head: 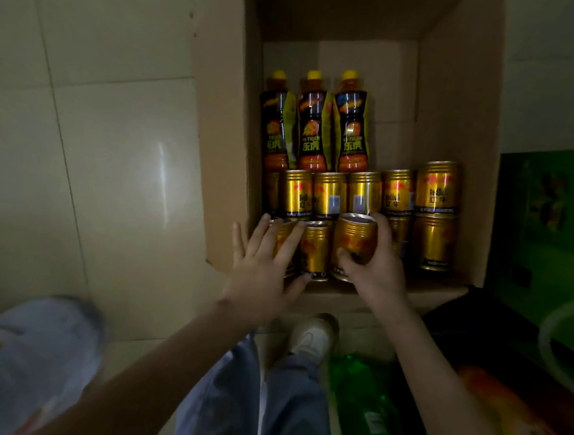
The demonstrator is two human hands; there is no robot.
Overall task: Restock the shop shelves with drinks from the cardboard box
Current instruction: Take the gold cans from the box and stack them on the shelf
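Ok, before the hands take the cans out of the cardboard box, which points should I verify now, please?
1. Right hand grips one gold Red Bull can: ok.
2. Left hand holds a can: not ok; its fingers lie straight over the front-row cans.
3. Gripped can clear of its neighbours: cannot tell.
4. Yellow-capped bottles away from both hands: ok, they are beyond the can rows.
5. Cardboard box open: ok.
6. Target shelf in view: not ok.
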